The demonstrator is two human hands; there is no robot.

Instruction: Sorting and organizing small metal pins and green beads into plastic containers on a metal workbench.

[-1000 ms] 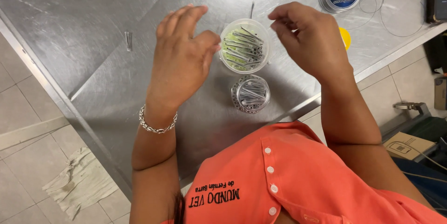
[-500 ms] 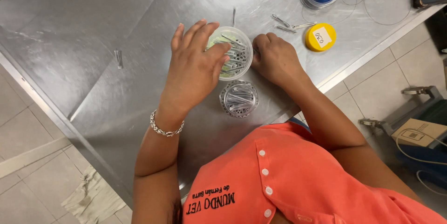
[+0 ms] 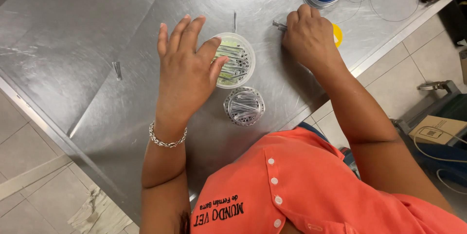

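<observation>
Pins [image 3: 279, 25] lie on the steel table [image 3: 97, 44] under the right hand [image 3: 309, 37], whose fingertips pinch them; the left hand [image 3: 187, 76], fingers spread, steadies the tub [image 3: 236, 59]. Lift them level.

The right hand [image 3: 311, 37] has moved from above the round tub of metal pins [image 3: 235, 60] toward the upper right, now closing its fingers on a small metal piece [image 3: 279, 25] and half covering the yellow disc [image 3: 337, 34]. The left hand [image 3: 187, 73] has lowered onto the tub's left rim, fingers spread.
</observation>
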